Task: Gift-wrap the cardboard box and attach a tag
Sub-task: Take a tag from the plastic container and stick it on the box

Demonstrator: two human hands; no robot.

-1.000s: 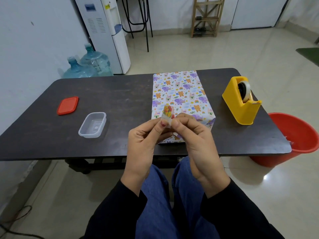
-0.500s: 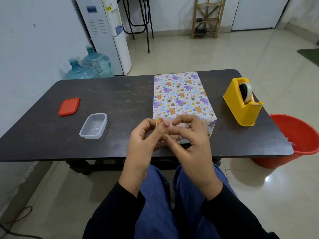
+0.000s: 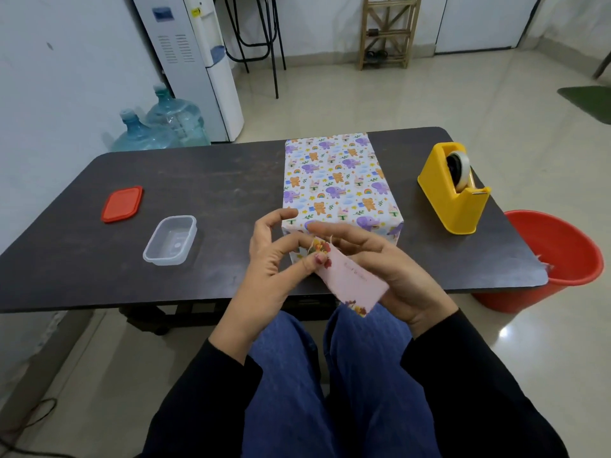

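a pale tiled floor and white walls surround a dark table seen from above. nearest are the person's knees in blue jeans and two black sleeves. above the table's near edge, the left hand and right hand meet over a tag. the tag is pale pink with flower prints at both ends and lies tilted across the right palm, its lower end hanging past the table's near edge. the left thumb and a curled finger pinch the tag's upper end, where a bit of pale string shows; the left forefinger is raised and bent, free of it. the right fingers are loosely spread under the tag, the forefinger stretched toward the left hand. just behind the hands, the box stands near the middle of the table, fully wrapped in white paper printed with elephants, bears and rainbows, running from close to the near edge to the far edge. toward the left edge lies a clear tub, open, and farther left a red lid, apart from it. near the right edge stands a yellow tape dispenser. off the right edge, a red bucket sits on the floor. beyond the far left corner stand two water jugs and a white cooler.
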